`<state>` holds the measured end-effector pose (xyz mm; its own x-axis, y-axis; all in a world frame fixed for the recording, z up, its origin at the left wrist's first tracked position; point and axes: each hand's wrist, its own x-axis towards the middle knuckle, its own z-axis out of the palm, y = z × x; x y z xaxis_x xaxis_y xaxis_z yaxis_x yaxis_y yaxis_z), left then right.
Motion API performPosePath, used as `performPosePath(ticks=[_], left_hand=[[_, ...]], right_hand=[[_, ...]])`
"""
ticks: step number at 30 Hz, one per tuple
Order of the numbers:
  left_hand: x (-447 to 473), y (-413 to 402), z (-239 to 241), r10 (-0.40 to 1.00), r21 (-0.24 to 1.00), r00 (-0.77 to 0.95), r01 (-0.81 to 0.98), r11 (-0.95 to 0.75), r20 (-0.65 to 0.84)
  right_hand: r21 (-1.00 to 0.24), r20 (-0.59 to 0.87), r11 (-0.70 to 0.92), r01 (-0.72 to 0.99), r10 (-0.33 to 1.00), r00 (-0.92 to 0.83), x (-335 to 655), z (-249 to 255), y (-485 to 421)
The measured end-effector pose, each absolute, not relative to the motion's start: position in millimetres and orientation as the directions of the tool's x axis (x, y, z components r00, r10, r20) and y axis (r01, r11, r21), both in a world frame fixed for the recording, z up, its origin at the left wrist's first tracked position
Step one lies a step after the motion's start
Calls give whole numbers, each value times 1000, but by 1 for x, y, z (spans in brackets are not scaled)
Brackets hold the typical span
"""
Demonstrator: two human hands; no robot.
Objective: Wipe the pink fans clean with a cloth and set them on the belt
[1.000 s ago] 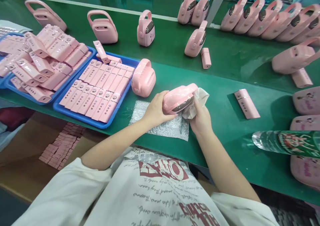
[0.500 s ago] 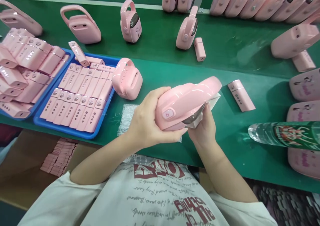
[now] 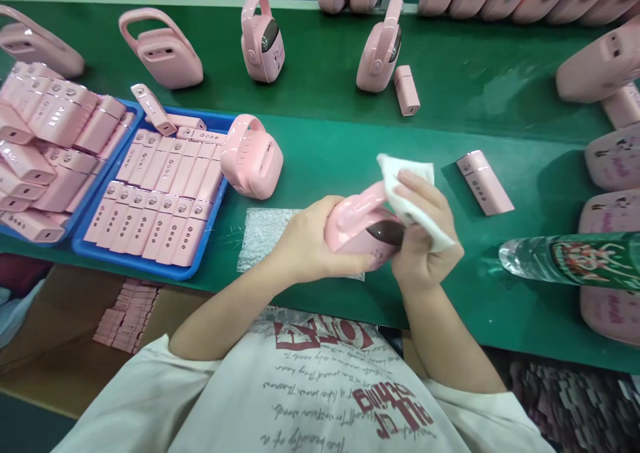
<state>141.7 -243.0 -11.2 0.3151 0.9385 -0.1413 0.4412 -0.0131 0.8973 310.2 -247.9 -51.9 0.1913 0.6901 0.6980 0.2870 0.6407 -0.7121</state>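
Observation:
My left hand (image 3: 305, 243) grips a pink handled device (image 3: 357, 223) with a dark glossy window, held just above the green table. My right hand (image 3: 425, 239) is closed on a white cloth (image 3: 410, 186) pressed against the device's right side. Under the hands lies a sheet of bubble wrap (image 3: 265, 236). A small pink rectangular module (image 3: 484, 182) lies on the table just right of my right hand.
Two blue trays (image 3: 150, 266) of pink modules stand at the left, with another pink device (image 3: 251, 156) beside them. More pink devices (image 3: 261, 37) line the conveyor behind and the right edge. A plastic bottle (image 3: 570, 259) lies on its side at right.
The device has been turned and lowered toward the table. My right hand has come up over its right side with the cloth, which was underneath before.

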Motion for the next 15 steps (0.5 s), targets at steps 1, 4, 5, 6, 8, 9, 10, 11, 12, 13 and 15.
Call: performPosePath(ticks=[1, 4, 5, 6, 8, 9, 10, 11, 12, 13, 15], left_hand=[[141, -240, -17, 926, 945, 329, 319, 77, -187], [141, -233, -29, 885, 921, 343, -114, 373, -316], [143, -231, -30, 863, 859, 334, -221, 462, -378], [144, -230, -29, 836, 790, 323, -298, 535, -444], [149, -229, -26, 785, 683, 313, -387, 619, -534], [152, -229, -25, 776, 656, 319, -415, 630, -544], [155, -229, -23, 778, 645, 329, -436, 628, -536], [157, -229, -22, 785, 642, 336, -453, 619, -520], [160, -229, -21, 795, 643, 339, -468, 606, -503], [162, -229, -21, 804, 644, 339, -482, 594, -488], [165, -229, -23, 818, 668, 341, -473, 575, -463]], right_hand=[[-714, 695, 628, 309, 689, 207, 310, -53, -247], [-885, 442, 455, 99, 753, 486, 309, -61, -240], [-920, 332, 393, -2, 781, 529, 307, -63, -238], [-936, 261, 346, -70, 811, 523, 306, -65, -237], [-940, 289, 339, -51, 863, 415, 303, -66, -238], [-922, 370, 386, 26, 862, 346, 302, -66, -239], [-878, 479, 461, 129, 832, 279, 301, -66, -241], [-802, 593, 547, 239, 778, 206, 300, -65, -244], [-702, 694, 625, 342, 709, 127, 299, -65, -245], [-600, 765, 678, 425, 642, 55, 298, -66, -246], [-444, 825, 721, 532, 560, -71, 295, -67, -247]])
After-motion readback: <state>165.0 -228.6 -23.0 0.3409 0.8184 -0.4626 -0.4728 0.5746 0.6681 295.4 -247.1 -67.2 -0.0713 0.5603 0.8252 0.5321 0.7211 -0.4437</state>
